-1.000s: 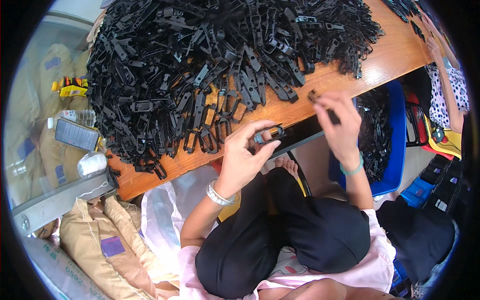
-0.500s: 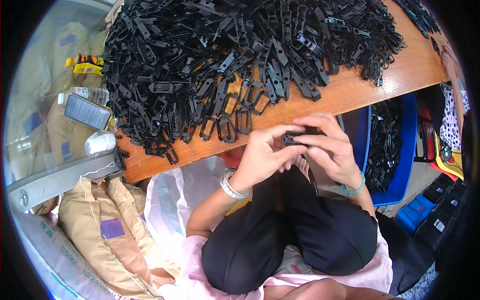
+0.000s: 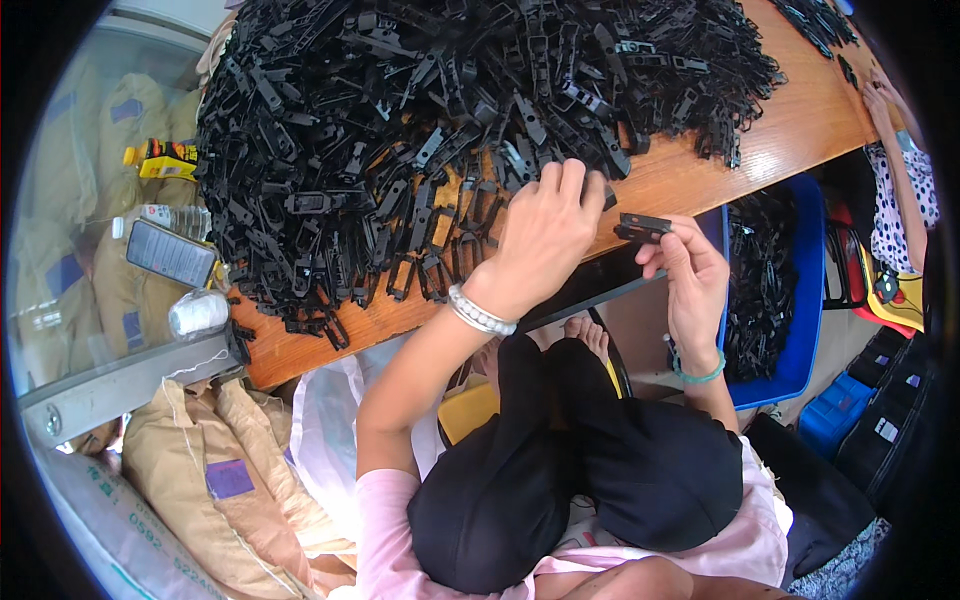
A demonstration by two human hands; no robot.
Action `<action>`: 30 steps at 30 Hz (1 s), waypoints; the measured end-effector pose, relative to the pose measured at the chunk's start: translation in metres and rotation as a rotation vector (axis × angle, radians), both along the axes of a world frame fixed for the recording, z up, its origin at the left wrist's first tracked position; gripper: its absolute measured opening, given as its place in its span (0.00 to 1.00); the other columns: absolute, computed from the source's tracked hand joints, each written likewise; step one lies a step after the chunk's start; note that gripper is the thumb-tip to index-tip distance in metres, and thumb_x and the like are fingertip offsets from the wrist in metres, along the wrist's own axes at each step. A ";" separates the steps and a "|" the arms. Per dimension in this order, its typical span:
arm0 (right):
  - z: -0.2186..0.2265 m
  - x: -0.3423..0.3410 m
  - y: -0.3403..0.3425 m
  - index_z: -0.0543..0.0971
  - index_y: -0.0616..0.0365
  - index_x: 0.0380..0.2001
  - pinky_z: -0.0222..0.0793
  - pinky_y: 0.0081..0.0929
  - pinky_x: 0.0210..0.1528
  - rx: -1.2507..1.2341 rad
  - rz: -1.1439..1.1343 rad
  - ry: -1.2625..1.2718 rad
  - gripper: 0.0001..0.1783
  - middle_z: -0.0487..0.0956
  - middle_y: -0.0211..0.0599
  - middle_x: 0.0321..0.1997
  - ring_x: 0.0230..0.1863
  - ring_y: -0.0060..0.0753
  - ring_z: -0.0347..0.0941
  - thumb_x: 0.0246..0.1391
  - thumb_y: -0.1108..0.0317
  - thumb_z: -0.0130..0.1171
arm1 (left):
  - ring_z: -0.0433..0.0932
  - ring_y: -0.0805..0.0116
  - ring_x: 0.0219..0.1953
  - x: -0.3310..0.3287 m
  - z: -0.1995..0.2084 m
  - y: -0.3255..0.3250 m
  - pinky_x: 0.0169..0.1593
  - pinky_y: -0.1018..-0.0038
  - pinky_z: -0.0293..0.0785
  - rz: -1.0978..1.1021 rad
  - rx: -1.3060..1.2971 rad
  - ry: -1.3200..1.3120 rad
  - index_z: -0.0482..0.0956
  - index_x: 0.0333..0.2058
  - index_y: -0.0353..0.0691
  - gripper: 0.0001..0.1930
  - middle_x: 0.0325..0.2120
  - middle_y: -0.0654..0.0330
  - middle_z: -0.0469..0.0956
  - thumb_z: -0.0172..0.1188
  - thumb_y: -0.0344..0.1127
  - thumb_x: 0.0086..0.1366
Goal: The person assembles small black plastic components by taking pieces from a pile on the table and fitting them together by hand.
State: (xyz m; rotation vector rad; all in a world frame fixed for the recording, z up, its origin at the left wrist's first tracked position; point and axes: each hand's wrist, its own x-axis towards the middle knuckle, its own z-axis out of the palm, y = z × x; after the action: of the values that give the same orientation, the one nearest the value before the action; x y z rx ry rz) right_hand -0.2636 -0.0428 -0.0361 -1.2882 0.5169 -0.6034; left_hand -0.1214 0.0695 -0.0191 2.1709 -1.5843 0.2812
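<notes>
A large heap of black plastic clip-like parts (image 3: 430, 110) covers much of the wooden table (image 3: 690, 185). My left hand (image 3: 550, 230), with a white beaded bracelet at its wrist, is over the heap's near edge. Its fingers are curled down and closed against a dark plastic part (image 3: 610, 196), which they mostly hide. Lower and to the right, off the table's front edge, my right hand (image 3: 690, 275) pinches a short black plastic clip (image 3: 643, 228) between thumb and fingers. The clip lies roughly level and points left. A green bracelet circles this wrist.
A blue bin (image 3: 805, 330) of black parts stands right of my knees. At left are a phone (image 3: 172, 254), bottles (image 3: 165, 158), a white string roll (image 3: 198, 314) and brown sacks (image 3: 210, 470). Another person's arm (image 3: 895, 150) shows at far right.
My hands, which were together over my lap around a black part, have parted. The left has moved up to the heap's edge; the right has shifted right, keeping hold of a clip.
</notes>
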 end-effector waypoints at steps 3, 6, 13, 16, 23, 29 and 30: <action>-0.001 -0.003 -0.004 0.77 0.72 0.35 0.66 0.14 0.28 0.000 0.005 0.008 0.08 0.74 0.37 0.35 0.29 0.20 0.72 0.57 0.76 0.52 | 0.70 0.61 0.30 0.003 -0.005 0.001 0.30 0.72 0.70 -0.104 0.134 -0.163 0.72 0.38 0.29 0.17 0.29 0.56 0.66 0.54 0.27 0.46; -0.005 -0.005 -0.008 0.77 0.72 0.35 0.67 0.14 0.28 -0.018 0.026 0.078 0.08 0.74 0.37 0.37 0.30 0.21 0.72 0.55 0.76 0.53 | 0.72 0.60 0.31 0.003 -0.008 0.014 0.32 0.71 0.72 -0.191 0.006 -0.129 0.72 0.37 0.29 0.17 0.31 0.54 0.69 0.56 0.26 0.45; 0.004 0.009 0.001 0.78 0.70 0.34 0.72 0.18 0.30 0.352 0.113 -0.073 0.08 0.80 0.43 0.33 0.30 0.27 0.77 0.55 0.75 0.55 | 0.80 0.71 0.31 -0.023 -0.003 0.027 0.37 0.79 0.76 0.130 -0.468 0.927 0.74 0.36 0.29 0.07 0.30 0.55 0.80 0.57 0.21 0.59; 0.008 0.014 0.001 0.78 0.70 0.35 0.74 0.19 0.32 0.345 0.156 -0.042 0.09 0.80 0.44 0.31 0.28 0.29 0.78 0.55 0.74 0.55 | 0.80 0.70 0.34 -0.025 0.005 0.031 0.39 0.78 0.76 0.112 -0.467 1.169 0.73 0.37 0.28 0.07 0.33 0.53 0.80 0.55 0.21 0.59; 0.011 0.011 0.004 0.78 0.70 0.33 0.74 0.19 0.31 0.431 0.152 -0.036 0.09 0.80 0.43 0.29 0.28 0.28 0.78 0.54 0.72 0.57 | 0.81 0.68 0.36 -0.028 -0.002 0.036 0.42 0.76 0.76 0.042 -0.489 1.246 0.76 0.37 0.28 0.06 0.31 0.55 0.80 0.55 0.21 0.60; 0.011 0.007 0.015 0.79 0.69 0.31 0.70 0.17 0.32 0.122 0.182 -0.026 0.06 0.77 0.37 0.29 0.28 0.22 0.74 0.50 0.77 0.60 | 0.76 0.78 0.30 -0.029 0.010 0.033 0.37 0.81 0.74 0.154 -0.297 1.502 0.77 0.38 0.29 0.10 0.31 0.60 0.79 0.61 0.28 0.59; 0.014 0.005 0.018 0.79 0.69 0.30 0.69 0.17 0.32 0.099 0.212 -0.012 0.05 0.76 0.36 0.30 0.28 0.21 0.73 0.48 0.79 0.61 | 0.76 0.78 0.30 -0.030 0.012 0.032 0.37 0.81 0.74 0.149 -0.300 1.496 0.77 0.38 0.29 0.10 0.31 0.60 0.79 0.61 0.28 0.59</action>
State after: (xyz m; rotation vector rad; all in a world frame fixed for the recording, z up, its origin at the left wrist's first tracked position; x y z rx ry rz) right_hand -0.2590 -0.0244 -0.0216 -1.2259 0.3895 -0.4036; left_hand -0.1516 0.1010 -0.0067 1.4636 -0.4511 -0.8315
